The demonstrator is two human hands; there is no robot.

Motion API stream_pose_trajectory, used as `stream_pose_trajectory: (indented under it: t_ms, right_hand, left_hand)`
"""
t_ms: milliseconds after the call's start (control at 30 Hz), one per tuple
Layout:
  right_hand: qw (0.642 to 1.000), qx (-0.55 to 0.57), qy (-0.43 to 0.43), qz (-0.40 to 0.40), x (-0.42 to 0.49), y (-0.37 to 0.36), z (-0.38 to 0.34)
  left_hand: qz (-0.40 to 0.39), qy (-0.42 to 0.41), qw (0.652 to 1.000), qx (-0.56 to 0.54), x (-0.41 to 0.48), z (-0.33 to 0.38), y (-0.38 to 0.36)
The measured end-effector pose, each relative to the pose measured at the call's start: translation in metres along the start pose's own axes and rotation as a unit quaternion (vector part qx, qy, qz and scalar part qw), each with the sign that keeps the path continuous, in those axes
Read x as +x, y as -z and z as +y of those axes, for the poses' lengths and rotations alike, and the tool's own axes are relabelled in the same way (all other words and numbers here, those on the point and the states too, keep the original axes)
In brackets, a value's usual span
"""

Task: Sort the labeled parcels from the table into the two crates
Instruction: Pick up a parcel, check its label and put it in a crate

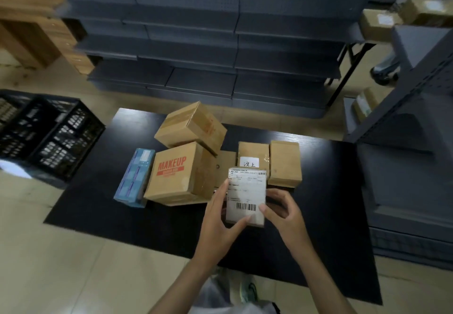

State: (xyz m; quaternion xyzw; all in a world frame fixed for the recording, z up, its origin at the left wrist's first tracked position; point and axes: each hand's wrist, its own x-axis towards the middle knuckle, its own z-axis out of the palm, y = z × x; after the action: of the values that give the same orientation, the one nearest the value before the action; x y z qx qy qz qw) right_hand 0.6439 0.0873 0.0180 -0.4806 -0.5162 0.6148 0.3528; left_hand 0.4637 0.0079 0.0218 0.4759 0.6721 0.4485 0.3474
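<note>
Both hands, left hand and right hand, are holding a labeled parcel above the desk, fingers clamped on its edges. Likely reading the label; next, carrying it to the crates at left.

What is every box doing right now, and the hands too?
labeled parcel: lifted above the table, barcode label facing up.
left hand: grips the parcel's left edge.
right hand: holds its right edge.
MAKEUP box: closed, on the table.
top brown box: closed, tilted, perched higher than the others.
blue box: on the table, beside the MAKEUP box.
handwritten-label box: closed, on the table.
crates: open-topped, on the floor.
</note>
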Motion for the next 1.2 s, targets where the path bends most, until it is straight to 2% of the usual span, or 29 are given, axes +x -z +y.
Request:
stream_pose_trajectory:
  t_ms: [233,400,533,667,800,867,967,1067,1200]
  right_hand:
    - [0.995,0.036,-0.084,-0.049,-0.023,-0.033,0.016]
    - [0.987,0.011,-0.105,-0.118,-0.038,-0.085,0.017]
    - [0.977,-0.028,-0.104,-0.186,-0.042,-0.145,0.013]
    - [0.956,-0.113,-0.073,-0.26,-0.048,-0.226,0.011]
    - [0.942,-0.212,0.022,-0.26,-0.062,-0.316,0.011]
    - [0.913,-0.294,0.099,-0.264,-0.069,-0.359,0.012]
    - [0.832,-0.422,0.197,-0.301,-0.074,-0.418,0.011]
    - [0.756,-0.501,0.283,-0.313,-0.076,-0.475,0.008]
    - [0.704,-0.544,0.313,-0.332,-0.063,-0.546,0.01]
  left_hand:
    - [0.058,0.093,0.989,-0.102,-0.062,-0.008,0.028]
    - [0.115,0.172,0.955,-0.211,-0.101,-0.027,0.069]
    - [0.17,0.195,0.927,-0.272,-0.129,-0.046,0.112]
    - [0.241,0.191,0.895,-0.323,-0.154,-0.075,0.177]
    - [0.306,0.185,0.876,-0.324,-0.19,-0.114,0.259]
    - [0.335,0.183,0.865,-0.326,-0.21,-0.135,0.3]
    - [0.376,0.176,0.849,-0.328,-0.239,-0.159,0.354]
    - [0.4,0.175,0.834,-0.337,-0.262,-0.178,0.404]
    - [0.429,0.178,0.813,-0.351,-0.272,-0.206,0.461]
